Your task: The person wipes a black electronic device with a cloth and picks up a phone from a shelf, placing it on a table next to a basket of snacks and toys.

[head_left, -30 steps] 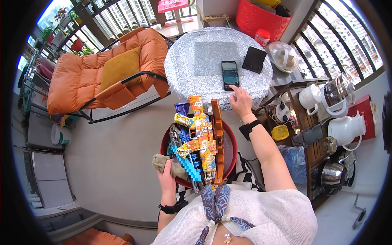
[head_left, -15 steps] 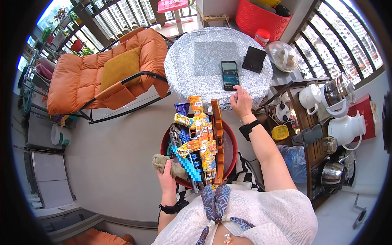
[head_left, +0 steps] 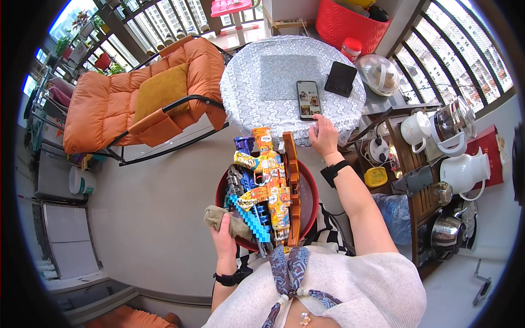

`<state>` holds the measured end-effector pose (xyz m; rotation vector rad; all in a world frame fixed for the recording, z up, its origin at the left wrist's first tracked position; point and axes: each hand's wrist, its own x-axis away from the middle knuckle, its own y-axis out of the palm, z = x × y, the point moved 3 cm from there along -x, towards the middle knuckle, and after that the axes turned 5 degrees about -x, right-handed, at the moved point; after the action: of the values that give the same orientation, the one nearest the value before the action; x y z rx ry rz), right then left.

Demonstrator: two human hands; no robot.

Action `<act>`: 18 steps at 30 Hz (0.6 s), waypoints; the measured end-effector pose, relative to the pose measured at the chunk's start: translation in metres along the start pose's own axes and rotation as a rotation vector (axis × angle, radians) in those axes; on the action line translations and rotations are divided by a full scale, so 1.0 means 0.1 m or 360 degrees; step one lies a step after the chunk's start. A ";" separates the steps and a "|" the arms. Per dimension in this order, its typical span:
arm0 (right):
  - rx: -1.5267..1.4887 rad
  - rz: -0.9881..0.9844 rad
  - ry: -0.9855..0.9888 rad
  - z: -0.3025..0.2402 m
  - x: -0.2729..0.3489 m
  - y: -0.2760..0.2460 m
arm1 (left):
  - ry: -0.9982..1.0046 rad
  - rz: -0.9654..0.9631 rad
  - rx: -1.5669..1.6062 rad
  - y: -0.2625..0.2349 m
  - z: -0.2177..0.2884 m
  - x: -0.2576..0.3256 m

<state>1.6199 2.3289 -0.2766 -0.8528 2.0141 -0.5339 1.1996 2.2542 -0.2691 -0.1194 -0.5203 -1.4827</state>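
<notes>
While the left hand (head_left: 225, 236) grips a soft grey cloth (head_left: 220, 217) against the round red basin (head_left: 309, 203) of plastic toys (head_left: 266, 188), the right hand (head_left: 324, 136) rests loosely open on the desk (head_left: 257, 104) edge. Nothing has shifted since earlier.

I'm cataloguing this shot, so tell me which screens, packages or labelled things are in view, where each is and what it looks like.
Phone: on the round table, flat, lit screen with small pictures, just beyond the right hand.
Red box: far right, behind the white kettles, rectangular.
Printed toys: in the red basin, orange, yellow and blue, beside the left hand.
</notes>
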 end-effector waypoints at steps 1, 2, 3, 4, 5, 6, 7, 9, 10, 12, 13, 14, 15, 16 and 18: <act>0.0000 -0.0002 0.0002 0.00 0.00 0.00 | 0.0000 0.0001 0.0000 0.00 0.00 0.00; 0.0002 -0.0004 0.0005 0.00 0.00 0.00 | -0.0001 0.0002 -0.0004 0.00 0.00 0.00; 0.0002 -0.0004 0.0004 0.00 0.00 0.00 | -0.0003 0.0004 -0.0007 0.01 0.01 0.00; -0.0001 0.0003 -0.0004 0.00 0.00 0.00 | -0.0003 0.0004 -0.0007 0.02 0.02 0.01; -0.0003 0.0011 -0.0013 0.00 0.00 0.00 | -0.0015 0.0002 -0.0012 0.03 0.04 0.02; -0.0003 0.0011 -0.0013 0.00 0.00 0.00 | -0.0027 0.0001 -0.0017 0.04 0.05 0.02; -0.0003 0.0012 -0.0014 0.00 0.00 0.00 | -0.0027 0.0000 -0.0017 0.04 0.04 0.02; -0.0004 0.0013 -0.0017 0.01 0.01 0.00 | -0.0017 -0.0004 -0.0015 0.03 0.05 0.02; -0.0004 0.0012 -0.0011 0.01 0.01 0.01 | -0.0017 -0.0004 -0.0015 0.03 0.05 0.03; -0.0005 0.0009 -0.0004 0.01 0.01 0.01 | -0.0005 -0.0007 -0.0010 0.04 0.06 0.03; -0.0010 0.0014 -0.0007 0.02 0.01 0.01 | -0.0005 -0.0007 -0.0011 0.05 0.06 0.03; -0.0014 0.0019 -0.0010 0.02 0.01 0.01 | -0.0009 -0.0006 0.0007 0.05 0.07 0.03; -0.0014 0.0018 -0.0009 0.02 0.01 0.01 | -0.0013 -0.0005 0.0025 0.06 0.08 0.04; -0.0010 0.0029 -0.0021 0.01 0.01 0.00 | -0.0014 -0.0005 0.0025 0.07 0.08 0.04; -0.0008 0.0041 -0.0032 0.01 0.01 0.00 | -0.0001 -0.0006 0.0012 0.09 0.10 0.05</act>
<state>1.6204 2.3283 -0.2771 -0.8310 2.0058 -0.5043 1.2053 2.2543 -0.2563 -0.1129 -0.5272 -1.4841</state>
